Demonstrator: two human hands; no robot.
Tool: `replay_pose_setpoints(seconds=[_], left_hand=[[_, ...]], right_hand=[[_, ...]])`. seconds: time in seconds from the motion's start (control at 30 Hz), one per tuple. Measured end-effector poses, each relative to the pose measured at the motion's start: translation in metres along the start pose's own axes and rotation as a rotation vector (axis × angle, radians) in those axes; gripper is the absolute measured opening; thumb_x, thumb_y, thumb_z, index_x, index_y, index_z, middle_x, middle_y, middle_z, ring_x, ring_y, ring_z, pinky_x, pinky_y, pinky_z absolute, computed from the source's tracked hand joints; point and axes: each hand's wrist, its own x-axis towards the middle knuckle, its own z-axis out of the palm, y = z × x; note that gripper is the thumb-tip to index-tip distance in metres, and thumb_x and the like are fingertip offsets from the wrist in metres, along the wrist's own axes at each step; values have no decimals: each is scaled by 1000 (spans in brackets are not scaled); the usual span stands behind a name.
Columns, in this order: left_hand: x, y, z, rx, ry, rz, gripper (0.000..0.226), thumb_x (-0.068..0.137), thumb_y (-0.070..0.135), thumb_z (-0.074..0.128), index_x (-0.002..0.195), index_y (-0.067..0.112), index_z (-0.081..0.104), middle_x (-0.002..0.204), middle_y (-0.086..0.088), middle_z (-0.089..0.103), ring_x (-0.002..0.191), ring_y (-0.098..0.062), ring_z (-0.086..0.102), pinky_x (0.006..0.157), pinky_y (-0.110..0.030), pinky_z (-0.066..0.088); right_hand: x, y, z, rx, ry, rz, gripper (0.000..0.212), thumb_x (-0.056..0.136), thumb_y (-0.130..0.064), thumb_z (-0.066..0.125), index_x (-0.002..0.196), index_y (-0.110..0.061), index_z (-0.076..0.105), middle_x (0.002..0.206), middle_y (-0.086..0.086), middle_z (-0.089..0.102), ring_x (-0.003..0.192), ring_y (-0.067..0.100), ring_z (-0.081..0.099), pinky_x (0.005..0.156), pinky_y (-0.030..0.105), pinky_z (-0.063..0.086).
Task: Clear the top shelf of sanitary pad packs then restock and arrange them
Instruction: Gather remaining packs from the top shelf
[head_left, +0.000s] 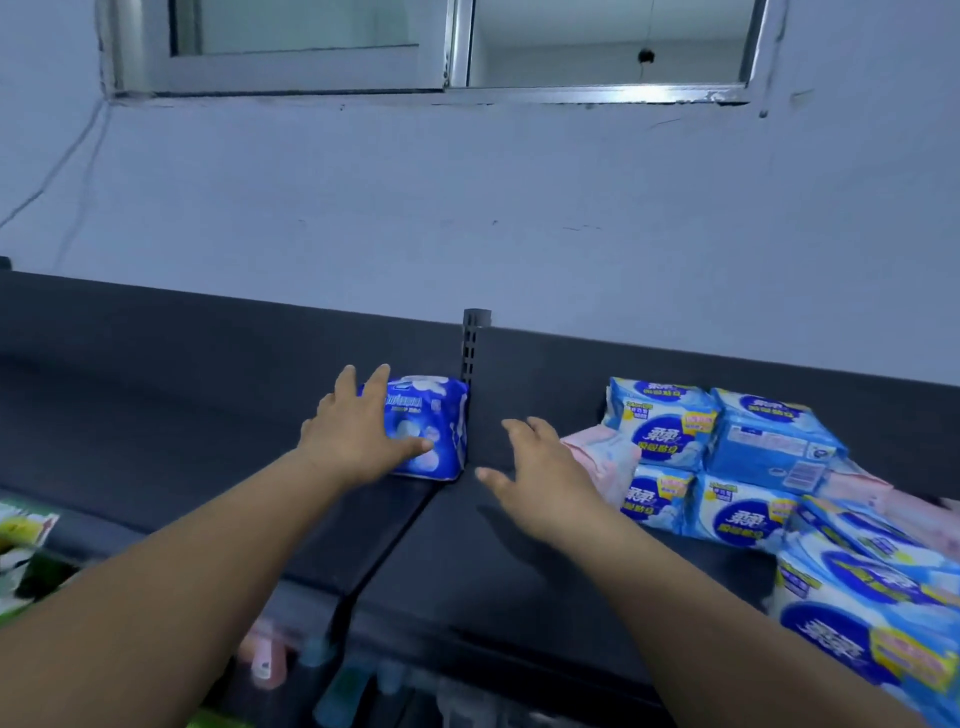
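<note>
A dark blue pad pack (439, 423) stands on the left section of the black top shelf (208, 415), pushed against the slotted upright post (470, 353). My left hand (358, 428) lies on the pack's front with straight, spread fingers and the thumb across its lower face. My right hand (535, 467) hovers open over the right shelf section, holding nothing, just left of a pink pack (605, 460). Light blue pad packs (722, 452) are piled on the right, several of them stacked and tilted.
A pale wall rises behind the shelf, with a metal-framed window (457, 47) above. Green and white packaging (21, 540) shows at the left edge. Blurred bottles (270, 654) stand on a lower shelf below my arms.
</note>
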Motion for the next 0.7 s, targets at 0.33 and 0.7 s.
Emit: replay_pose_setpoints(seconds=[0.33,0.7], left_hand=[[121,-59,40,-260,-298,-44,130,62,65,78,153,31,-8,159,-12,17,139,-30,35,110,-43,35],[125,-21,25,-792,-273,-53,111,52,28,95,144,7,35,128,-5,59,108,-23,62,88,-37,53]], right_hand=[[97,-32,45,258,-97,185,87,92,-42,59,154,-34,-2,150,3,39,131,22,45,101,34,40],[112,-23,28,650,45,209,88,79,-20,75,149,-30,23,126,-8,58,109,13,60,99,33,49]])
